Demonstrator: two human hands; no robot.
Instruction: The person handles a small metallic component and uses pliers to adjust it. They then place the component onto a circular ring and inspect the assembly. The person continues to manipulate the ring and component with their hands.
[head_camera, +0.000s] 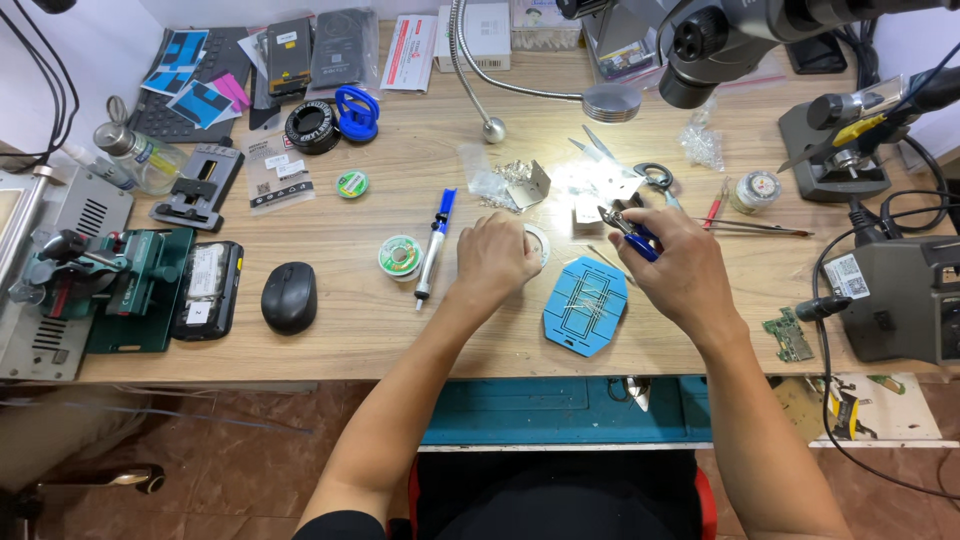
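Observation:
My left hand (495, 258) rests closed over a white round tape roll (538, 243) on the wooden desk (400, 320); only the roll's right edge shows. My right hand (680, 268) grips small blue-handled pliers (630, 232), jaws pointing up-left. Between and just below my hands lies a blue octagonal holder plate (585, 305) with thin wires or strips across it. A blue-and-white pen-shaped tool (435, 243) lies left of my left hand, beside a green solder wick spool (400, 256).
A black mouse (289, 297) and a green clamp fixture (110, 285) sit at left. A microscope head (710, 40), gooseneck lamp (610, 100), soldering station (905, 295), tweezers (760, 228) and a small green circuit board (788, 335) crowd the right. Scissors (640, 170) lie behind my hands.

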